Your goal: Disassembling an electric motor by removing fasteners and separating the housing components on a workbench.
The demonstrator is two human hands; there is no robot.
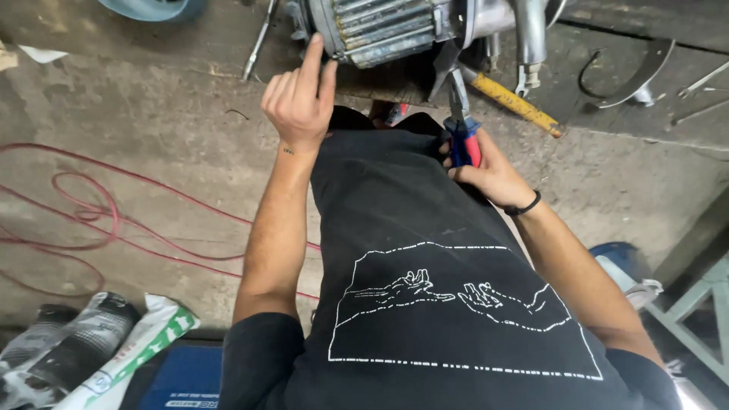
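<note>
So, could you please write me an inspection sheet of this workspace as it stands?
Surface: bare concrete floor, stained.
Job's things: finned metal motor at the top; pliers with red and blue handles pointing at it.
Clutter: yellow-handled tool, spanner, curved metal strip, sacks lower left.
Grips: left hand touches the motor; right hand holds the pliers.
Cables: red cable looped on the floor.
Surroundings: pale green frame at right.

Left hand (298,97) steadies ribbed motor (380,29); right hand (486,168) grips pliers (460,125) (red-blue handles).
</note>
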